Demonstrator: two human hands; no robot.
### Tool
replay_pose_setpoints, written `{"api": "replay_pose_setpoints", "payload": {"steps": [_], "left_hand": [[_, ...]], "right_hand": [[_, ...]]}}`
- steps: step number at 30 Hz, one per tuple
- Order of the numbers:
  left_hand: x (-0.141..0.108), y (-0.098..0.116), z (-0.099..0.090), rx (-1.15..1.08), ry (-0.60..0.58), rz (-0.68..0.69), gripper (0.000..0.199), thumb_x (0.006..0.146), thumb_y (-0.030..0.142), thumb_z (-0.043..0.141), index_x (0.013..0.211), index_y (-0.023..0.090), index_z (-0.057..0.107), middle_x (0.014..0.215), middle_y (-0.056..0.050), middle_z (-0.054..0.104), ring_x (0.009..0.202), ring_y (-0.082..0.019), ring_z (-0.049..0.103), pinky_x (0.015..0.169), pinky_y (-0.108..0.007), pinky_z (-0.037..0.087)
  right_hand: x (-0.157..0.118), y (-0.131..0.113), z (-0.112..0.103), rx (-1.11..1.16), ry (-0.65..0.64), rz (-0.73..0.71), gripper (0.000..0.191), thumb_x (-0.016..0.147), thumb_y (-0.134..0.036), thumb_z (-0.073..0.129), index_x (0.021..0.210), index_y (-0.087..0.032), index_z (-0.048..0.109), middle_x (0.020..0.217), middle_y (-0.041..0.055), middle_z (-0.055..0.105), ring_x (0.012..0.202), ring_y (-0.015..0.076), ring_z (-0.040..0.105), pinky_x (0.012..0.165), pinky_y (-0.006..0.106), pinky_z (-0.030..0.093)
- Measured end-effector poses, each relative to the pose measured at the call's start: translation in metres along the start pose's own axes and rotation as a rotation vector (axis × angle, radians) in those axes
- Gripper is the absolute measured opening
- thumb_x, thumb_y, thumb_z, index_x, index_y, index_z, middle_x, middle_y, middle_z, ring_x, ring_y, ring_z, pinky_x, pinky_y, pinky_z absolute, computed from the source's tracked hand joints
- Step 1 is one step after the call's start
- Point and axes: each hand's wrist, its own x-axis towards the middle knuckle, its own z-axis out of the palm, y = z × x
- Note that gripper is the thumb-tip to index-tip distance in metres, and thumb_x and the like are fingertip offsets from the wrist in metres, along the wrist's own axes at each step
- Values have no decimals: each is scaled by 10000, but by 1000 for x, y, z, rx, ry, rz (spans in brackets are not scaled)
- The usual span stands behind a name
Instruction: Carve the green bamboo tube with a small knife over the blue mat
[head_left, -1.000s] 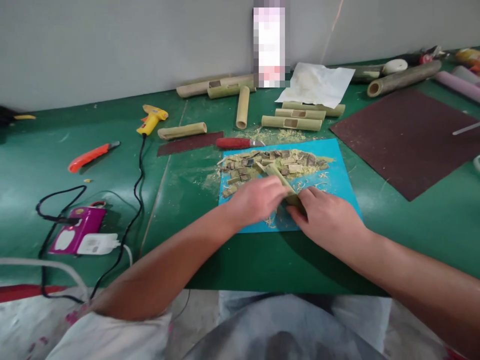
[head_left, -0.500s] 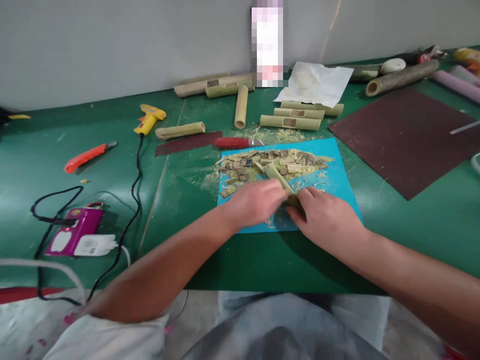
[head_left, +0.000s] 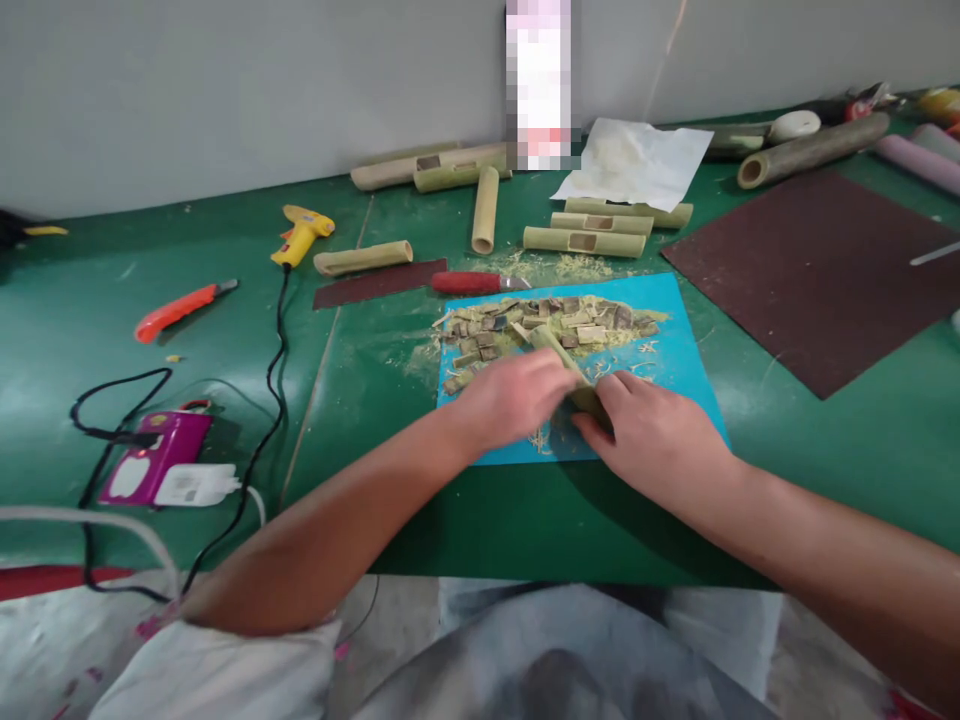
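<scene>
A bamboo tube (head_left: 556, 346) lies slantwise over the blue mat (head_left: 679, 350), its far end among wood chips. My right hand (head_left: 651, 422) is closed round the near end of the tube, thumb at its side. My left hand (head_left: 519, 398), slightly blurred, is closed against the tube's upper left side; whatever its fingers hold is hidden. Square bamboo chips (head_left: 487, 338) and pale shavings lie in a heap beyond both hands. Just behind the mat rests a red-handled knife (head_left: 466, 283), its blade pointing right.
Several cut bamboo tubes (head_left: 583, 242) lie behind the mat, with white paper (head_left: 637, 165) over some. A dark brown sheet (head_left: 814, 280) is at right. On the left are a yellow glue gun (head_left: 303, 235), an orange utility knife (head_left: 180, 312) and a purple power strip (head_left: 156, 455) with cords.
My left hand has shifted very slightly along the bamboo tube. The right hand keeps its hold. The whole view has moved a little.
</scene>
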Motion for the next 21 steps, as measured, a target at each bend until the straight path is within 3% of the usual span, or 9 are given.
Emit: {"api": "replay_pose_setpoints", "payload": {"steps": [3, 7, 10, 15, 21], "left_hand": [[1, -4, -1, 12, 143, -81, 255, 1034, 255, 485, 967, 147, 707, 885, -60, 689, 836, -160, 671, 745, -260, 541], [0, -4, 1, 26, 80, 2, 267, 1044, 272, 468, 1065, 156, 708, 947, -63, 712, 863, -165, 697, 749, -260, 557], [0, -7, 1, 23, 99, 33, 267, 1039, 279, 474, 1056, 156, 711, 948, -67, 723, 860, -169, 704, 741, -264, 567], [2, -23, -1, 51, 227, -62, 208, 1011, 244, 517, 1023, 160, 708, 949, -71, 723, 870, -170, 696, 780, -289, 571], [1, -17, 2, 40, 265, -119, 178, 997, 232, 544, 994, 162, 708, 899, -56, 707, 838, -160, 683, 741, -271, 556]], "right_hand": [[0, 1, 1, 9, 12, 7, 219, 959, -347, 521, 929, -156, 623, 884, 108, 679, 738, 218, 627, 542, 311, 251], [-1, 4, 3, 43, 49, -9, 199, 931, -342, 543, 920, -160, 622, 865, 91, 678, 722, 204, 612, 553, 312, 263], [-1, 6, 2, 70, 97, 5, 165, 900, -304, 539, 911, -167, 630, 877, 77, 683, 694, 185, 593, 551, 316, 264], [-2, 10, 0, 26, 204, -11, 184, 892, -255, 525, 985, -163, 654, 970, 94, 670, 740, 189, 600, 546, 315, 270], [-2, 7, 3, 12, 137, -38, 226, 929, -366, 558, 949, -164, 657, 898, 73, 662, 720, 193, 595, 554, 324, 271]]}}
